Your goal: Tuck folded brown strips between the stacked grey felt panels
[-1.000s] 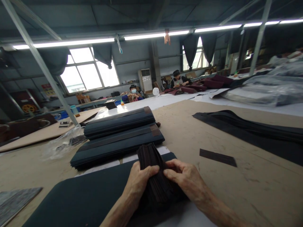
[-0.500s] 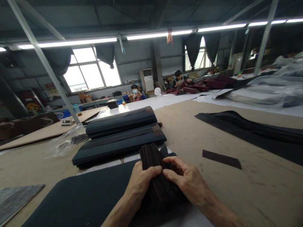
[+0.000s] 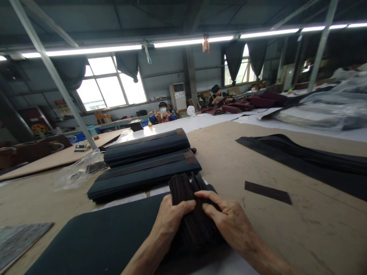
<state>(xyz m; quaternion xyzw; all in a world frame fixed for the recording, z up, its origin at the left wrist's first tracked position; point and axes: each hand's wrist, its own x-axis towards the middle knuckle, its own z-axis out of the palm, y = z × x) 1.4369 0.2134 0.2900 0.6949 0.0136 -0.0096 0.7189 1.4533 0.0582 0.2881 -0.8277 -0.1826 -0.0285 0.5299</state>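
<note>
At the near left, a mottled grey sheet (image 3: 23, 242) lay on the tan table (image 3: 298, 240). Farther off sat a crumpled clear plastic bag (image 3: 78, 172). To its right were two dark teal stacks, the nearer stack (image 3: 137, 181) and the farther stack (image 3: 143, 151), with a dark teal panel (image 3: 100, 236) flat in front of them. My left hand (image 3: 170, 219) gripped the left side of a bundle of dark brown strips (image 3: 190, 225) at near centre, thumb pressed over it, other fingers mostly hidden. My right hand (image 3: 226, 215) touched the bundle's right side, index finger and thumb slightly apart; whether they pinched a strip, I couldn't tell. Farther right lay a single dark strip (image 3: 268, 192), then layered black sheets (image 3: 309, 162).
</note>
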